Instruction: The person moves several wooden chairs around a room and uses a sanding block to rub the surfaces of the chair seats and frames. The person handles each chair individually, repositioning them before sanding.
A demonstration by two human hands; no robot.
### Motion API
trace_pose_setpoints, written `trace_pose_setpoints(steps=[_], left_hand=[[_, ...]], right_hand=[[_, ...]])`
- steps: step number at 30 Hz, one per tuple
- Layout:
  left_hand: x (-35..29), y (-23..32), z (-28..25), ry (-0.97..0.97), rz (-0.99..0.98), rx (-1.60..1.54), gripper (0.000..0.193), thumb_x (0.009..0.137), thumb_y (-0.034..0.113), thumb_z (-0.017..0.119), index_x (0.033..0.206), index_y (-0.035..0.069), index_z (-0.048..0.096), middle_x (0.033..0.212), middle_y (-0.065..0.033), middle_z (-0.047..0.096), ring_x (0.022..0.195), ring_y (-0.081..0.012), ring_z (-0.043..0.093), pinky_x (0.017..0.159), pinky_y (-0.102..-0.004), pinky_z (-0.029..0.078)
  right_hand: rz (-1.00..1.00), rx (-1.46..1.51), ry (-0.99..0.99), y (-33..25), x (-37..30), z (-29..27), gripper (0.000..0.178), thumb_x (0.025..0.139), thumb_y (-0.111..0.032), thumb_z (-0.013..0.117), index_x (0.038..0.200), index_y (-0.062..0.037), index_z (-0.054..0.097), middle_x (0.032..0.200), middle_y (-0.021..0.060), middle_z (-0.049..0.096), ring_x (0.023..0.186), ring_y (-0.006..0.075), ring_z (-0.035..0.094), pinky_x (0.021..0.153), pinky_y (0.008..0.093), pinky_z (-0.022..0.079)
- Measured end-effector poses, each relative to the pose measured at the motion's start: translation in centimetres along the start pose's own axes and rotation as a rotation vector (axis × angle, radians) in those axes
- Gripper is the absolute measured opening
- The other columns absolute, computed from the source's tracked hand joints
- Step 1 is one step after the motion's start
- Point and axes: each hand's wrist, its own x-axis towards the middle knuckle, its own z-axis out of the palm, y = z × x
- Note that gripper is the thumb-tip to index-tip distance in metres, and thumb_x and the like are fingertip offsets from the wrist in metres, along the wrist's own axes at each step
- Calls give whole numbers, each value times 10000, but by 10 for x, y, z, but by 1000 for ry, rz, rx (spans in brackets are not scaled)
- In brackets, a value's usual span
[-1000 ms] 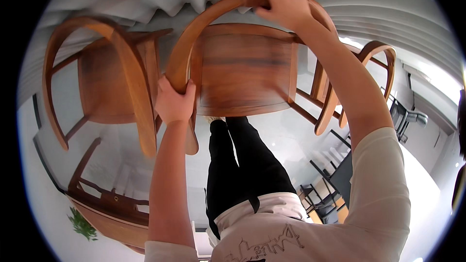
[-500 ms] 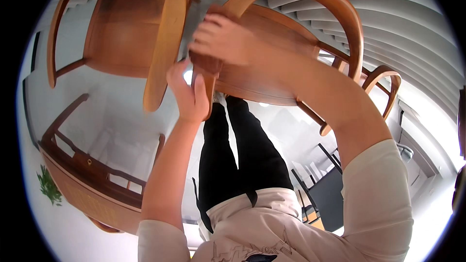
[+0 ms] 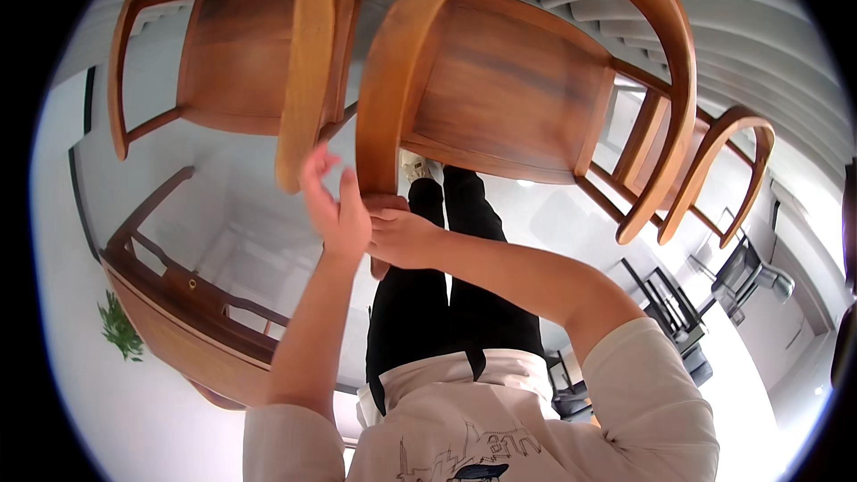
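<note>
A wooden chair (image 3: pixel 509 80) with a curved armrest rail stands in front of me. My right hand (image 3: pixel 406 236) is closed round the near end of its left armrest. A bit of reddish-brown cloth (image 3: pixel 386 203) shows at the fingers; the rest is hidden under the hand. Just left of that armrest, my left hand (image 3: pixel 336 210) is raised with thumb and fingers apart and nothing in it. Whether its palm touches the armrest or the right hand, I cannot tell.
A second wooden chair (image 3: pixel 237 58) stands close on the left, its armrest near my left fingertips. Another chair (image 3: pixel 745 138) is at the right. Dark wooden furniture (image 3: pixel 192 330) lies lower left, beside a green plant (image 3: pixel 118 328). Grey curtains (image 3: pixel 741 36) hang behind.
My right hand has slid with the brown cloth along the armrest toward me, from its farther part to the near end. My left hand stays beside the armrest, a little lower.
</note>
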Motion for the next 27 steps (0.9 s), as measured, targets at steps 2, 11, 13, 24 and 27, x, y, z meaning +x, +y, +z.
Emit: trace_pose_setpoints(steps=[2,11,13,24,27], left_hand=[[46,14,30,13,24,9,478,926,93,609,1368,-20,466,1222,-151,545,1147,-264,520,1038,-395,384],[153,37,125,-179,410,749,826,841,362,663,1563,189,301,1500,-133,434,1348,-356,440,1060,-548,371],[154,38,135,-197,410,737,824,834,347,663,1563,201,308,1479,-139,452,1312,-354,478,1048,-531,394],[104,58,88,-285,258,854,811,804,297,662,1544,221,338,1394,-123,492,1245,-341,508,999,-495,432],[77,26,71,-302,181,857,822,803,287,661,1549,220,324,1375,-125,495,1218,-346,511,997,-497,431]], right_hand=[[86,187,24,-8,-7,-23,153,720,-279,686,725,-128,658,904,22,610,1058,224,568,1077,384,340],[1238,1003,-191,61,-126,-38,288,859,-333,622,1003,-134,772,1062,104,729,1070,306,633,939,420,492],[1206,565,327,92,-187,2,353,785,-362,679,977,-78,764,883,153,741,903,305,703,829,437,542],[1719,612,685,144,-244,-132,335,874,-171,609,1153,7,665,1107,137,716,997,244,681,845,342,518],[1516,357,336,123,-222,-116,363,870,-202,645,1191,-33,669,1141,133,717,1005,309,687,872,380,523]])
